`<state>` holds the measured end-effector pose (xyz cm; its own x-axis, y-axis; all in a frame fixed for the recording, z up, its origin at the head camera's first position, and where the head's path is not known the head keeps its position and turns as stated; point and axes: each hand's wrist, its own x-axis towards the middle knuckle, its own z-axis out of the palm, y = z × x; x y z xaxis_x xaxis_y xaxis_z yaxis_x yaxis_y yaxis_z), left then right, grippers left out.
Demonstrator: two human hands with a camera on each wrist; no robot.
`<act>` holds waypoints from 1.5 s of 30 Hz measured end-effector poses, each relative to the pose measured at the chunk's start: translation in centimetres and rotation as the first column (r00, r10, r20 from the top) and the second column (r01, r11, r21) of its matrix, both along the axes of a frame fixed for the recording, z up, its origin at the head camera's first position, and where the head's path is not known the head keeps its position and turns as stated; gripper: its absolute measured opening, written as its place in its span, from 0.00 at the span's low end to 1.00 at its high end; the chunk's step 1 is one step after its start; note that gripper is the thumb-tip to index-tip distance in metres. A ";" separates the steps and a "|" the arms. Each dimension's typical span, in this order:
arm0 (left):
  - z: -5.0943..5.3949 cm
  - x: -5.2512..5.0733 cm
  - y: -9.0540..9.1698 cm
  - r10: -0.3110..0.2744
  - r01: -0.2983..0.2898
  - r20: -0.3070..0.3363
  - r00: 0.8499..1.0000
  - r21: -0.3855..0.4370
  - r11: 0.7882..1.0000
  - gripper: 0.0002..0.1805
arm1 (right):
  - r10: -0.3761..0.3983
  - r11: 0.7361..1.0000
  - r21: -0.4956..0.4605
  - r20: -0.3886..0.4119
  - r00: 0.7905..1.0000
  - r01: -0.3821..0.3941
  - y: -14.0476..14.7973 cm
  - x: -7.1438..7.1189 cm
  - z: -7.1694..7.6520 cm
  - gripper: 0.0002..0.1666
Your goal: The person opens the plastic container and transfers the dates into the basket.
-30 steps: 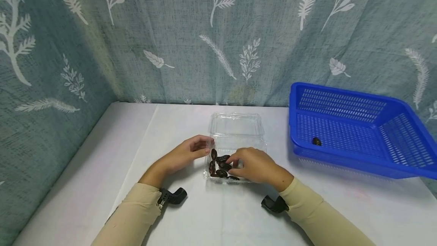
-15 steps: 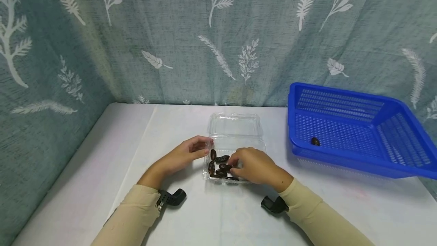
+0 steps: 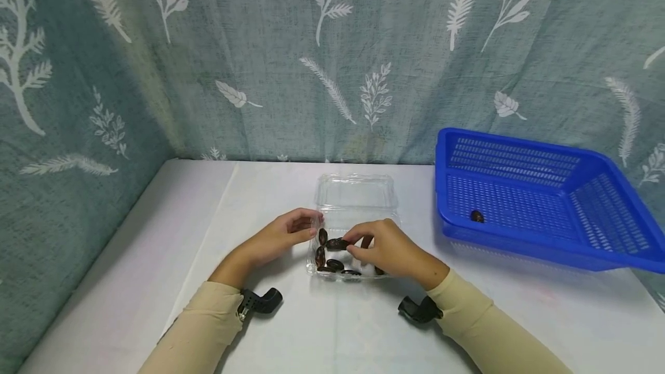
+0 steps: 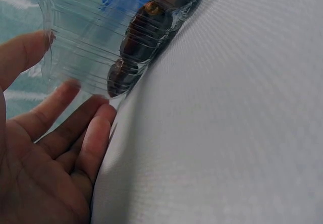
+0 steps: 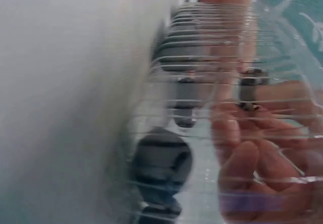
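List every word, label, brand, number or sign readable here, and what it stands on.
None: I can read no text in any view.
Box: no label seen.
Dates: no stickers seen.
Basket: no lettering seen.
Curtain: leaf prints only.
Wrist cameras: too small to tell.

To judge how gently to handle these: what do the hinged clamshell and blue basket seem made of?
Hinged clamshell: likely thin, glossy plastic; its ribbed walls are see-through and catch highlights. Blue basket: probably moulded opaque plastic, smooth-looking, with regularly perforated walls and floor.
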<state>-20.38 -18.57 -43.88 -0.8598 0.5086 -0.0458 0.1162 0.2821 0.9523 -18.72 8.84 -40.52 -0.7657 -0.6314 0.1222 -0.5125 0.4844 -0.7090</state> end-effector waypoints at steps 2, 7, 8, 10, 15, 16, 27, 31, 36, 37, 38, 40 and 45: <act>-0.1 0.0 0.0 0.009 -0.009 0.007 1.000 -0.003 1.000 0.24 | -0.015 0.998 -0.066 -0.004 1.000 0.015 0.1 0.1 0.3 0.10; -0.2 0.1 0.1 0.020 -0.020 0.013 1.000 -0.006 1.000 0.23 | -0.110 0.967 -0.231 -0.002 0.994 0.106 0.9 0.6 1.9 0.10; -0.2 0.1 0.1 0.018 -0.018 0.012 1.000 -0.005 1.000 0.23 | -0.130 0.958 -0.259 -0.006 0.991 0.124 1.2 0.7 2.3 0.11; 0.0 0.1 0.2 0.017 -0.017 0.011 1.000 -0.005 1.000 0.23 | -0.172 0.942 -0.297 -0.017 0.985 0.159 2.0 1.0 3.1 0.11; 0.3 0.2 0.1 0.011 -0.011 0.017 1.000 -0.007 1.000 0.23 | -0.265 0.909 -0.340 -0.023 0.964 0.242 4.9 1.7 5.1 0.12; 0.5 0.2 0.1 0.010 -0.009 0.020 1.000 -0.006 1.000 0.23 | -0.282 0.904 -0.343 -0.027 0.959 0.256 5.6 1.8 5.5 0.12; 0.4 -0.1 0.0 0.005 -0.005 0.019 1.000 -0.003 1.000 0.24 | -0.462 0.877 -0.212 -0.125 0.878 0.432 13.1 1.0 7.9 0.14; 0.2 -0.1 0.0 0.012 -0.012 0.019 1.000 -0.006 1.000 0.24 | -0.524 0.851 -0.128 -0.137 0.841 0.509 15.5 -0.3 7.7 0.16; 0.4 -0.2 0.2 0.007 -0.007 0.015 1.000 -0.001 1.000 0.24 | -0.550 0.834 0.008 -0.080 0.831 0.552 18.2 -1.8 7.2 0.18; 0.4 -0.2 0.2 0.004 -0.004 0.014 1.000 0.000 1.000 0.25 | -0.548 0.833 0.043 -0.061 0.834 0.551 18.6 -2.1 7.2 0.19; 0.4 -0.2 0.2 0.004 -0.004 0.017 1.000 -0.001 1.000 0.25 | -0.544 0.834 0.081 -0.039 0.838 0.545 18.9 -2.5 7.1 0.19; 0.4 -0.1 0.1 0.002 -0.002 0.020 1.000 -0.006 1.000 0.25 | -0.534 0.836 0.154 0.015 0.845 0.526 19.3 -3.2 6.9 0.21; 0.3 0.0 -0.1 0.007 -0.007 0.020 1.000 -0.013 1.000 0.25 | -0.495 0.847 0.282 0.107 0.862 0.451 19.7 -5.3 5.9 0.23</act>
